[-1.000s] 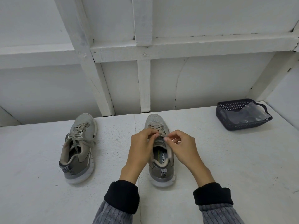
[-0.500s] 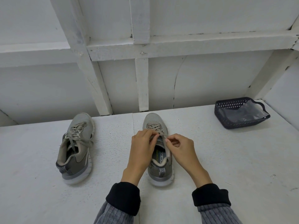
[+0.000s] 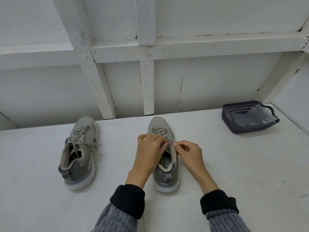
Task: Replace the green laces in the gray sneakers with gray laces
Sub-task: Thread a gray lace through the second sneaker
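Observation:
Two gray sneakers stand on the white table, toes pointing away from me. The left sneaker (image 3: 78, 151) is laced with a gray lace (image 3: 78, 139) whose ends hang loose over its opening. The right sneaker (image 3: 164, 164) sits in the middle, with a gray lace (image 3: 158, 131) crossed through its front eyelets. My left hand (image 3: 148, 153) and my right hand (image 3: 189, 154) meet over its tongue. Each hand pinches the lace at the upper eyelets, fingertips nearly touching. The lace ends are hidden under my fingers.
A dark plastic basket (image 3: 234, 124) holding a clear plastic bag (image 3: 255, 118) stands at the back right of the table. A white wall with wooden framing (image 3: 147, 84) rises right behind the shoes. My sleeves are dark-cuffed and gray.
My hands have stayed over the right sneaker's tongue, with the fingertips drawn slightly closer together on the lace. The left sneaker and the basket have not moved.

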The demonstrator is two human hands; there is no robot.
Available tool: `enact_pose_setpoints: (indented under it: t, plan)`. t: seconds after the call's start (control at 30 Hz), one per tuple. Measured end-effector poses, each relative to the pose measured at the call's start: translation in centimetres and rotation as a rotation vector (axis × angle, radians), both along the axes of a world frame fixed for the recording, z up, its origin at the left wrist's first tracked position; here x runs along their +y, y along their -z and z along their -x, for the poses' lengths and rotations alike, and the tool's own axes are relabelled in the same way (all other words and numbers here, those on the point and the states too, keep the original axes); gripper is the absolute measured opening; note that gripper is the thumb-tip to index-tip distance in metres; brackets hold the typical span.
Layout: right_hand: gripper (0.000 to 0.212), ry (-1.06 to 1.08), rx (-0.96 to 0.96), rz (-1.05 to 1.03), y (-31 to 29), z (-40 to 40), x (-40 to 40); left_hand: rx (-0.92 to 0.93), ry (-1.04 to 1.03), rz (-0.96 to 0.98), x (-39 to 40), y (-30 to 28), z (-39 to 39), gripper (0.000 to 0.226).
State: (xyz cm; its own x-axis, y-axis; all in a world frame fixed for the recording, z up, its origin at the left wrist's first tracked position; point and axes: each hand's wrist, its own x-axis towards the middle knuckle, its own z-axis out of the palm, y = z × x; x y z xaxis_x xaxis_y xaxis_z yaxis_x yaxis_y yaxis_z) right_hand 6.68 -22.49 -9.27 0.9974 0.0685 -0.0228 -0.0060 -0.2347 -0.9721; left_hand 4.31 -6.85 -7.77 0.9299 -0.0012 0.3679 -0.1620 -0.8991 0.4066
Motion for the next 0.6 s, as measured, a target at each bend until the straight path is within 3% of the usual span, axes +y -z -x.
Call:
enact_pose_setpoints:
  t: [0.27, 0.6]
  plan:
    - [0.009, -0.009, -0.047, -0.01, -0.48, 0.32, 0.26, 0.02, -0.031, -0.226, -0.19, -0.56, -0.2, 0.018]
    - [0.01, -0.005, 0.001, -0.135, 0.16, -0.01, 0.14, -0.088, 0.06, -0.117, -0.22, 0.01, -0.52, 0.011]
